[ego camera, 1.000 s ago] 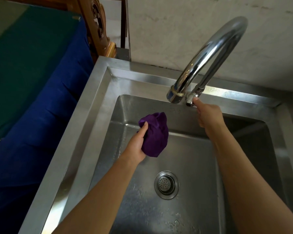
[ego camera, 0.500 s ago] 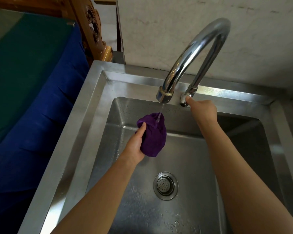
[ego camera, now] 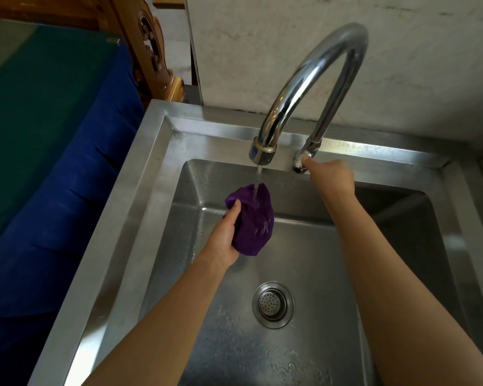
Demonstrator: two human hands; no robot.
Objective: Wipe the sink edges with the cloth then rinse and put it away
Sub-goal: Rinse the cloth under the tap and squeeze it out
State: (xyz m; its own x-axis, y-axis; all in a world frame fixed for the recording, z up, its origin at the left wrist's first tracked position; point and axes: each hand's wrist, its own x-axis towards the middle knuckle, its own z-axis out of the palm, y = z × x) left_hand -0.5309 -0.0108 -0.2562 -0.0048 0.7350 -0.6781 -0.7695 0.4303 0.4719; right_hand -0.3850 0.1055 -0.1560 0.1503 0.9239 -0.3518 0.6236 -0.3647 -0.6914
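Observation:
A bunched purple cloth (ego camera: 255, 221) hangs over the steel sink basin, gripped by my left hand (ego camera: 226, 237) with the thumb pressed on its upper left side. A thin stream of water (ego camera: 258, 182) falls from the spout of the curved chrome tap (ego camera: 301, 79) straight onto the cloth's top. My right hand (ego camera: 331, 176) is at the tap's small handle (ego camera: 301, 160) on the sink's back rim, thumb on the handle; its fingers are curled under and mostly hidden.
The steel sink (ego camera: 140, 190) has a wide flat rim and a round drain strainer (ego camera: 273, 304) in the wet basin floor. A blue and green covered surface (ego camera: 53, 151) adjoins the left rim. A carved wooden piece (ego camera: 151, 51) and a pale wall (ego camera: 402, 51) stand behind.
Water has started running from the spout and now pours more strongly onto the cloth. My left hand has brought the cloth under the stream. My right hand stays at the tap handle.

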